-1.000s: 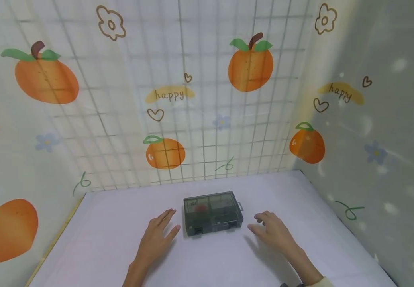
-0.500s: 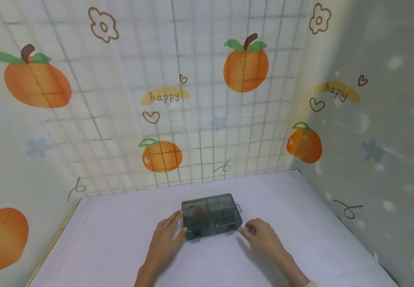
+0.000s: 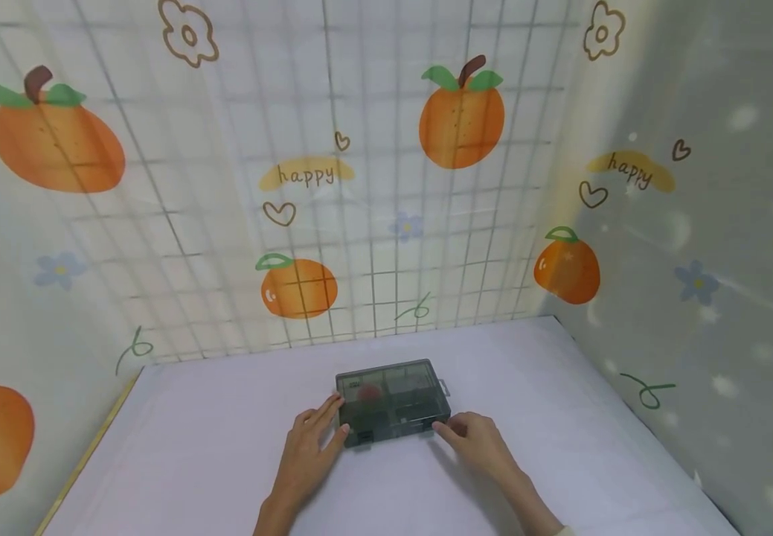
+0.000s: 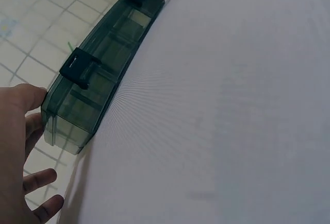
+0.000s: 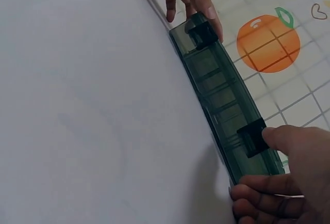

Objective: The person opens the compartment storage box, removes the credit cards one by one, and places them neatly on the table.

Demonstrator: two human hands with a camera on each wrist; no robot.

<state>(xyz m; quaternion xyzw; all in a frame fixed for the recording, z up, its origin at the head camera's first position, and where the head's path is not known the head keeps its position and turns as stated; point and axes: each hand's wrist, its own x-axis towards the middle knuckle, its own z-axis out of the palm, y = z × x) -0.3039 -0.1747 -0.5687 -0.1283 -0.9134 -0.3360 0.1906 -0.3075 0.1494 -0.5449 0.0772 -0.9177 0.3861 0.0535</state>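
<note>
Dark-green clear box (image 3: 401,408) sits on the white worktop (image 3: 212,439), lid down, a blurred red shape (image 3: 369,392) showing through its left part. Left hand (image 3: 307,448) spread against the box's left end, thumb at the front corner; right hand (image 3: 483,447) pinches the right front corner, thumb tip on the black right latch (image 5: 252,138), fingers curled at that end. I note orange-print sheeting (image 3: 366,193) behind

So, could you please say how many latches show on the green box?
2, both on the near side of the green box: the left latch near the left hand, the right latch at the right hand. The far side is hidden.
</note>
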